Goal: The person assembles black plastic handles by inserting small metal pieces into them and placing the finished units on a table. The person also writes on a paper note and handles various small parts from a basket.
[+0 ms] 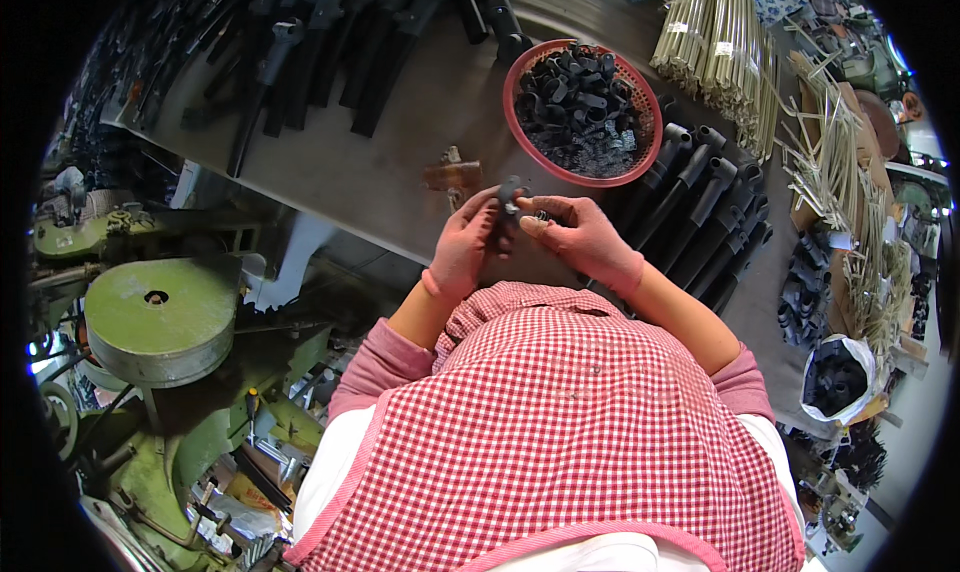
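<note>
Your left hand (464, 250) has its fingers closed on a dark part (512, 192), held up in front of your checked apron (560, 402) near the near edge of the table (310, 177); the part is slightly blurred. Your right hand (592, 240) sits just beside it, thumb and forefinger narrowed on a small dark piece (541, 215), too small for its shape to be told. Just beyond your left hand, a brown block (455, 176) rests on the table. Farther out, a red basket (575, 177) holds a heap of black parts (570, 92), and to its right, below the bundled sticks (685, 32), lie black tubes (690, 207) side by side. More dark tubes (375, 67) lie at the upper left, and a green machine (160, 317) stands to your left, well apart from your hands
</note>
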The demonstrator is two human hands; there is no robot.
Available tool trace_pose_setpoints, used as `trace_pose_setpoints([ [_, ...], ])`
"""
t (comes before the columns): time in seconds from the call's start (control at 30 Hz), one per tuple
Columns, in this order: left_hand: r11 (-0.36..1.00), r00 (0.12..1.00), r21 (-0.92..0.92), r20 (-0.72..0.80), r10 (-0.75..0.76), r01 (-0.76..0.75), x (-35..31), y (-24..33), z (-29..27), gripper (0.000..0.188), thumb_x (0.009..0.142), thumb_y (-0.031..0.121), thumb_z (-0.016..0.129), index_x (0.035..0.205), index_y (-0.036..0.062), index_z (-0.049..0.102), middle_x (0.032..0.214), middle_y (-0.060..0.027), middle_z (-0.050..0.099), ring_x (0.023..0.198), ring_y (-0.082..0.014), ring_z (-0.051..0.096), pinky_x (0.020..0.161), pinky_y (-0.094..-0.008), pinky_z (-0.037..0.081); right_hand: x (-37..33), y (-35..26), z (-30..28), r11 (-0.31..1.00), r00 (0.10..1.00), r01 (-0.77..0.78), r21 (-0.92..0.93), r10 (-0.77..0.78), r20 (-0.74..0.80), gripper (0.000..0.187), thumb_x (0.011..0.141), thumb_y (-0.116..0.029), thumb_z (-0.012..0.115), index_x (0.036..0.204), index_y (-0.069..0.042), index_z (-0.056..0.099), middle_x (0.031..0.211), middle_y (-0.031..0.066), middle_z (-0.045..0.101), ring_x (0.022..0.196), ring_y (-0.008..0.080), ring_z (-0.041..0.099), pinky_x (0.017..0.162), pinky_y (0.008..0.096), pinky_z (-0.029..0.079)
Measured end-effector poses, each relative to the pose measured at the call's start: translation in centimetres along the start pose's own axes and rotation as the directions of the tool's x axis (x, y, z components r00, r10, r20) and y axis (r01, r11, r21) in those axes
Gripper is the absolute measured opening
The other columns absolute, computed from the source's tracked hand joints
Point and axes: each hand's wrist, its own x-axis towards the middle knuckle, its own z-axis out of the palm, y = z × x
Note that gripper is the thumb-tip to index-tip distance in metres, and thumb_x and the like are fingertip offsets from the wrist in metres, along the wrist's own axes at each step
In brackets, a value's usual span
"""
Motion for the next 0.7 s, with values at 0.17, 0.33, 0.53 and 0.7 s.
trace_pose_setpoints([
  [0.17,0.895,0.914,-0.408,-0.405,0.000,-0.181,2.1,-2.1,-13.3,0.019,0.104,0.027,0.048,0.108,0.0108,0.058,0.083,-0.0039,0.054,0.064,-0.0114,0.045,0.053,-0.0230,0.039,0.4,0.8,0.0,0.982,0.992,-0.072,0.177,0.090,-0.092,0.026,0.100,-0.027,0.060,0.095,-0.002,0.062,0.067,-0.0006,0.058,0.056,0.0045,0.048,0.051,0.0203,0.036],
  [0.33,0.972,0.658,0.201,-0.750,0.074,0.119,3.3,-1.8,-20.6,0.022,0.100,0.030,0.055,0.108,0.0101,0.059,0.078,-0.0071,0.059,0.063,-0.0171,0.055,0.054,-0.0275,0.045,-1.3,1.6,-1.9,0.917,0.983,-0.136,0.376,0.171,-0.061,0.027,0.101,-0.034,0.058,0.087,-0.012,0.052,0.070,0.0009,0.060,0.054,0.0055,0.051,0.047,0.0189,0.036],
  [0.53,-0.117,0.632,0.983,0.182,0.753,-0.144,9.2,2.9,-11.5,0.023,0.086,0.008,0.064,0.109,0.0086,0.066,0.100,-0.0134,0.065,0.093,-0.0338,0.063,0.080,-0.0409,0.053,-4.3,2.1,-3.4,0.644,0.984,-0.046,0.764,0.162,-0.077,0.014,0.099,-0.025,0.057,0.096,-0.011,0.055,0.087,0.0061,0.065,0.065,0.0090,0.060,0.053,0.0209,0.047],
  [0.7,-0.595,0.629,0.679,0.698,0.343,-0.430,23.3,5.0,-2.8,0.027,0.082,0.006,0.059,0.103,0.0191,0.068,0.111,-0.0110,0.064,0.104,-0.0312,0.062,0.082,-0.0417,0.054,-6.2,3.2,-3.3,0.597,0.921,0.144,0.790,0.212,-0.327,0.022,0.099,-0.025,0.061,0.113,-0.009,0.067,0.086,0.0000,0.064,0.073,0.0089,0.059,0.061,0.0201,0.046],
])
